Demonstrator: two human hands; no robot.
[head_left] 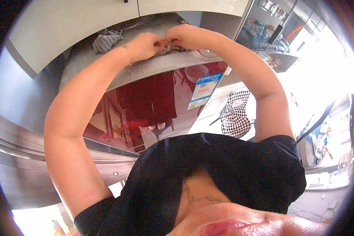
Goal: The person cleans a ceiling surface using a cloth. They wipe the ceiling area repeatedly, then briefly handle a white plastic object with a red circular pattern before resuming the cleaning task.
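My left hand (145, 45) and my right hand (184, 37) meet above the front part of the grey top (129, 70) of a tall appliance, probably a refrigerator. Between them is a crumpled grey cloth (168, 48), pinched by the fingers of both; much of it is hidden by the hands. A second cloth, grey with light stripes (106, 41), lies bunched on the same top, left of and behind my left hand. Pale specks and smears mark the top near its front edge. The glossy dark red front (141, 103) drops away below my forearms.
Cream cabinet doors (76, 26) stand close above and behind the appliance top. At the right is a glass-fronted cabinet (268, 26) with a dark handle. A blue and white label (206, 90) bearing writing is on the red front. Lower right, a black-and-white checked chair (236, 115) shows.
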